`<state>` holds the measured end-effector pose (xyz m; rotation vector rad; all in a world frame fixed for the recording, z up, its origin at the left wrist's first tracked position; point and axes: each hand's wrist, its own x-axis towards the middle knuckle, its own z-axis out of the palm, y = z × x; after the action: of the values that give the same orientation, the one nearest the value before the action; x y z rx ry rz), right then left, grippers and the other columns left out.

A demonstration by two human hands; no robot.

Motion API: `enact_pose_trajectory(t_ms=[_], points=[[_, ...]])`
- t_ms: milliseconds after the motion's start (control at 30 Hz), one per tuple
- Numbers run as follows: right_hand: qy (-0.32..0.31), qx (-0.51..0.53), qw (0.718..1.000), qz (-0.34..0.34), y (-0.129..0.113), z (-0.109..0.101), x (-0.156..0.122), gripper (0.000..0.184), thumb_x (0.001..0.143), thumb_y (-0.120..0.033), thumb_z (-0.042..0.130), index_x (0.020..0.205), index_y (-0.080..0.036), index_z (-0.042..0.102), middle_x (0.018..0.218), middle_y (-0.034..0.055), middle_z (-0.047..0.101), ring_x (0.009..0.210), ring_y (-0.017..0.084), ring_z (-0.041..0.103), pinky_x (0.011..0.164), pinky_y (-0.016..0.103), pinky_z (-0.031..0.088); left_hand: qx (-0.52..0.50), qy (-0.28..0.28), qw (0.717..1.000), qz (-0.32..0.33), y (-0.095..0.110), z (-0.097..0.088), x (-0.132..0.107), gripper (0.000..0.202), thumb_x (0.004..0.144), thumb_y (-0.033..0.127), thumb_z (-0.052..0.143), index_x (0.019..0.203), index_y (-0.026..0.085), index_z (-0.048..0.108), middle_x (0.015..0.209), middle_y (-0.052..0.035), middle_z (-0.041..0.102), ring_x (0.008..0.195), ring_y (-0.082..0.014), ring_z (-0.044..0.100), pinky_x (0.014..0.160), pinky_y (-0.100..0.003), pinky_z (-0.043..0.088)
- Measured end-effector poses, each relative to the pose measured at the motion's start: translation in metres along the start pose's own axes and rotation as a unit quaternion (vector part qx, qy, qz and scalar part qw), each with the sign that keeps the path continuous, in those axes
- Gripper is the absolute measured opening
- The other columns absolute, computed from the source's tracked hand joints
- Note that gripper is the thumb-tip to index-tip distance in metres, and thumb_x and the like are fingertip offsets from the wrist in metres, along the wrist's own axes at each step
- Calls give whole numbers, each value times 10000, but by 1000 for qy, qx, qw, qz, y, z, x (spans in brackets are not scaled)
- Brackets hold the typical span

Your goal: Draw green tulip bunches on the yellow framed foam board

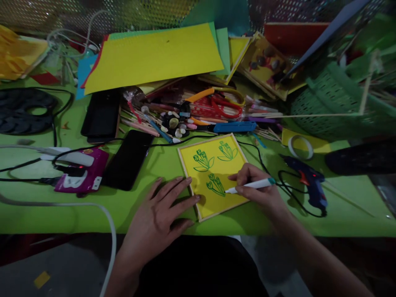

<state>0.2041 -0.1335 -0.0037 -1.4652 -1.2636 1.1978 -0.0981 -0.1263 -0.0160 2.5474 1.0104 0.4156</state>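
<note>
A yellow card with a thin wooden stick frame lies tilted on the green table. Green line drawings of tulips fill its upper part, and a third bunch sits lower in the middle. My right hand grips a white marker with a green end, its tip touching the card beside the lower bunch's stems. Spread flat, my left hand rests on the table with its fingertips at the frame's left edge.
A glue gun with a cord lies to the right, near a tape roll. Leftward are phones and a purple power strip. Behind are scissors, a blue cutter, yellow sheets and a green basket.
</note>
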Motion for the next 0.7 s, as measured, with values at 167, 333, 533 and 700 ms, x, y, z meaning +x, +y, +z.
enact_pose_trajectory(t_ms=[167, 333, 533, 700], points=[[20, 42, 999, 4, 11, -2, -2, 240, 786, -391, 852, 811, -243, 664, 792, 12, 640, 949, 271, 720, 772, 337, 553, 11, 12, 1000, 8, -1, 2, -1, 514, 947, 315, 698, 1445, 398, 604, 1626, -14, 512, 1456, -266, 527, 1232, -545, 345], [34, 79, 996, 16, 16, -3, 0, 253, 801, -408, 847, 880, -255, 661, 780, -2, 685, 690, 190, 623, 583, 285, 446, 2, 0, 1000, -3, 0, 3, -2, 536, 958, 319, 683, 1473, 416, 570, 1653, 16, 473, 1492, -245, 489, 1247, -533, 321], [59, 89, 994, -13, 16, -2, 3, 253, 776, -364, 868, 883, -245, 672, 718, -32, 590, 548, 126, 455, 493, 266, 336, 4, 3, 1000, -12, 1, 2, -3, 616, 933, 288, 708, 1512, 403, 535, 1685, -11, 424, 1484, -260, 500, 1261, -531, 328], [56, 69, 996, -19, 18, -4, 2, 237, 810, -361, 862, 924, -235, 696, 804, 0, 630, 654, 148, 545, 529, 262, 370, 8, -2, 1000, -16, 1, 1, -4, 602, 953, 314, 683, 1525, 397, 517, 1692, -1, 412, 1488, -265, 499, 1267, -539, 332]])
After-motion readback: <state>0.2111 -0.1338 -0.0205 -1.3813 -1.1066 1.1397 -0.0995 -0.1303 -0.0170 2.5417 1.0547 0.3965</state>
